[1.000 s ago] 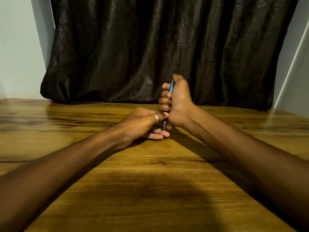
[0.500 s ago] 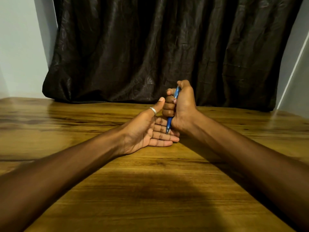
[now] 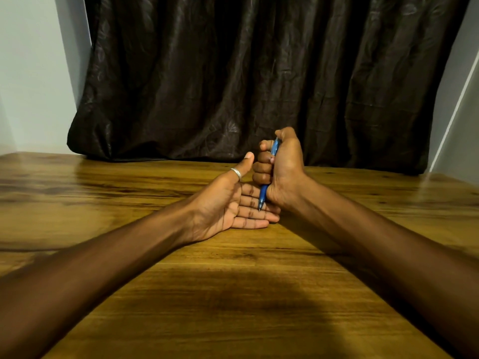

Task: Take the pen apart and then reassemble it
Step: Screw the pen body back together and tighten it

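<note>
Dark curtain (image 3: 259, 73) is hanging behind the wooden table (image 3: 233, 294), where the left hand (image 3: 228, 203) is lying open, palm up, while the right hand (image 3: 281, 172) is fisting the pen (image 3: 263, 194) near-upright, tip resting down on the left fingers (image 3: 252, 212), with bare tabletop lying all around.

No legible text anywhere — no labels, no brands, no numbers, no signs
</note>
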`<state>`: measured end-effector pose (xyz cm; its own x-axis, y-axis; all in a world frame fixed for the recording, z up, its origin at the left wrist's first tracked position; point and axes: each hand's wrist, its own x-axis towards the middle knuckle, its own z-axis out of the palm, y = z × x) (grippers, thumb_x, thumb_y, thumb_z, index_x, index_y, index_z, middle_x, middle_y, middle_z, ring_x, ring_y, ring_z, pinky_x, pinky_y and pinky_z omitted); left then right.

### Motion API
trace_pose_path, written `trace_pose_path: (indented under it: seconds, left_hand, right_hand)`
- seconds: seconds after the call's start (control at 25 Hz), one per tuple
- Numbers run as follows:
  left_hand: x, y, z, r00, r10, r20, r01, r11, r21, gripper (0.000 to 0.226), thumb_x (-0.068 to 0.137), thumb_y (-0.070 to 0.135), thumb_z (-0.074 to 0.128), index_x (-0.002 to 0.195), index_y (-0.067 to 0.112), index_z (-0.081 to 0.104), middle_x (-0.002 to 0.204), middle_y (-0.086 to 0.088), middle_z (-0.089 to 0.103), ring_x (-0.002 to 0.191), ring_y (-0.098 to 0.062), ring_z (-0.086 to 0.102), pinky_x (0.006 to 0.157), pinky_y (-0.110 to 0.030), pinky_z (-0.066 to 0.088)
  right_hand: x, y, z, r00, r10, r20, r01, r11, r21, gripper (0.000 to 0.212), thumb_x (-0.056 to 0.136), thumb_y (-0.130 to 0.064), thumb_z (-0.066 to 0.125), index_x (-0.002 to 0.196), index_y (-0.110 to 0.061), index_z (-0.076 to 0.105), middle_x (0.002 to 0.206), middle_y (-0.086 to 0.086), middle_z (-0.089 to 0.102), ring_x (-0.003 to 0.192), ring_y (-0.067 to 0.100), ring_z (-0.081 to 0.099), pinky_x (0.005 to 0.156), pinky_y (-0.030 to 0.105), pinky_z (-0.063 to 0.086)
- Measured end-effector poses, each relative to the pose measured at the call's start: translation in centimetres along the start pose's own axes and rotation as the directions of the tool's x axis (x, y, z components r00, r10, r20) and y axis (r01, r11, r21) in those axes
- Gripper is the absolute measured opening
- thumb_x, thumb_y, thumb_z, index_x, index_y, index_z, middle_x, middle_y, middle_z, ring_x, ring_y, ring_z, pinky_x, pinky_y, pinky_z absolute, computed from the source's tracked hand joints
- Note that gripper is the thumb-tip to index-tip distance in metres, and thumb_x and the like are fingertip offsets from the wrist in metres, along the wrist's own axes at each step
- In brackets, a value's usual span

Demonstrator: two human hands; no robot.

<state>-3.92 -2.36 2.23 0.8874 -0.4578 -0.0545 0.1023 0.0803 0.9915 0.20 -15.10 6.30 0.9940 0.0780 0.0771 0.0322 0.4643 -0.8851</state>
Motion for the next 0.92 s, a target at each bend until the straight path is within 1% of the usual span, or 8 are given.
trace_pose_path:
  seconds: [0.16, 0.36, 0.6, 0.76, 0.92]
  left_hand:
    - [0.06, -0.06, -0.17, 1.0, -0.009, 0.025, 0.009, 1.0, -0.009, 0.099, 0.087, 0.08, 0.038, 0.125, -0.008, 0.06, 0.116, -0.03, 0.072, 0.112, -0.036, 0.072, 0.094, -0.04, 0.059]
    - [0.18, -0.08, -0.28, 0.999, -0.014, 0.032, 0.014, 1.0, -0.009, 0.099, 0.087, 0.08, 0.039, 0.126, -0.009, 0.059, 0.117, -0.03, 0.072, 0.112, -0.036, 0.072, 0.094, -0.041, 0.059]
    - [0.27, -0.16, -0.44, 0.998, -0.018, 0.053, 0.019, 1.0, -0.016, 0.1, 0.086, 0.08, 0.039, 0.128, -0.009, 0.058, 0.118, -0.03, 0.071, 0.113, -0.036, 0.071, 0.095, -0.04, 0.059]
    - [0.35, -0.25, -0.59, 0.998, -0.014, 0.062, 0.015, 1.0, -0.011, 0.1, 0.084, 0.081, 0.041, 0.126, -0.008, 0.059, 0.117, -0.03, 0.072, 0.113, -0.036, 0.071, 0.094, -0.039, 0.059]
    - [0.45, -0.32, -0.68, 0.998, -0.011, 0.069, 0.011, 1.0, -0.003, 0.099, 0.085, 0.081, 0.041, 0.125, -0.008, 0.06, 0.117, -0.029, 0.072, 0.113, -0.036, 0.071, 0.091, -0.038, 0.06]
  right_hand:
    - [-0.13, 0.03, 0.02, 1.0, -0.008, -0.016, 0.008, 1.0, -0.001, 0.039, 0.095, -0.04, 0.035, 0.065, -0.017, 0.047, 0.049, -0.006, 0.03, 0.04, 0.009, 0.021, 0.039, 0.02, 0.016]
    - [-0.23, 0.11, 0.06, 1.0, -0.01, -0.016, 0.01, 1.0, -0.014, 0.042, 0.097, -0.043, 0.034, 0.067, -0.017, 0.047, 0.048, -0.006, 0.03, 0.041, 0.009, 0.02, 0.038, 0.019, 0.015]
    - [-0.42, 0.03, -0.02, 1.0, -0.009, -0.021, 0.009, 1.0, -0.019, 0.04, 0.096, -0.041, 0.035, 0.066, -0.017, 0.048, 0.049, -0.006, 0.031, 0.041, 0.009, 0.021, 0.038, 0.02, 0.016]
    - [-0.35, 0.1, 0.04, 1.0, 0.0, -0.029, -0.001, 1.0, -0.02, 0.042, 0.097, -0.044, 0.035, 0.069, -0.017, 0.048, 0.048, -0.006, 0.031, 0.041, 0.009, 0.021, 0.038, 0.02, 0.016]
    - [-0.34, 0.09, 0.02, 0.999, -0.005, -0.031, 0.005, 1.0, -0.024, 0.04, 0.097, -0.042, 0.035, 0.068, -0.017, 0.048, 0.049, -0.006, 0.031, 0.042, 0.009, 0.021, 0.04, 0.021, 0.016]
